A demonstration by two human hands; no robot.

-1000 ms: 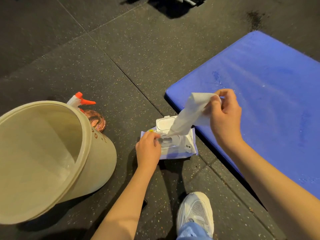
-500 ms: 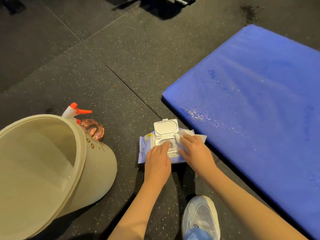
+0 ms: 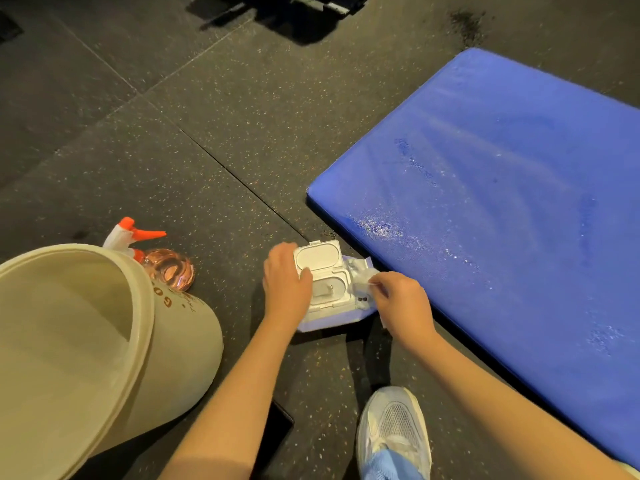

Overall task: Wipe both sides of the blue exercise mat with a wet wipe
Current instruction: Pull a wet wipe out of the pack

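Dark speckled rubber flooring (image 3: 242, 150) is stretching around. I am watching the right hand (image 3: 401, 306) pinching a crumpled white wet wipe (image 3: 362, 279); leftward, the left hand (image 3: 285, 289) is pressing unclenched on the lavender open-lidded wipe pack (image 3: 325, 322). Just rightward, the blue padded exercise mat (image 3: 502, 202) is lying flat.

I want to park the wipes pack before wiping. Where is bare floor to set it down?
Bare floor lies beyond the wipes pack, between the spray bottle and the blue mat. Crowded: the gap between pack and mat, where the right hand pinches a wet wipe, and beside the bucket.
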